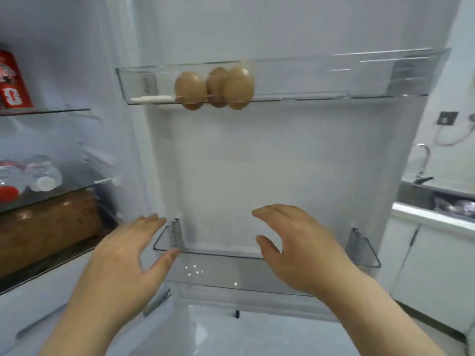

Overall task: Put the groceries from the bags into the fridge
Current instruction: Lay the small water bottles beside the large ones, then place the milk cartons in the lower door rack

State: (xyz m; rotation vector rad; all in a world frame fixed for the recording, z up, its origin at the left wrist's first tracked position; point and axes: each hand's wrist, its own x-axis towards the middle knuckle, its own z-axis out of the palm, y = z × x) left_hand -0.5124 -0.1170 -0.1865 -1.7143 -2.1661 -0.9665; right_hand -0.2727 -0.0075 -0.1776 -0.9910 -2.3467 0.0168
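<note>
Eggs [214, 88] rest in door bin [308, 82] above released left hand [128, 258] and right hand [303, 250].

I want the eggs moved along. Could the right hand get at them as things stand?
Probably yes. The right hand is open and empty, below the eggs in the upper door shelf. Nothing stands between them, and the shelf is open on top.

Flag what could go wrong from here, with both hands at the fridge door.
Three brown eggs sit bunched, apparently loose, in the clear plastic upper door bin; swinging the door could roll and crack them.
The left hand and right hand, both open and empty, are at the clear lower door bin; a knock might unseat it.
</note>
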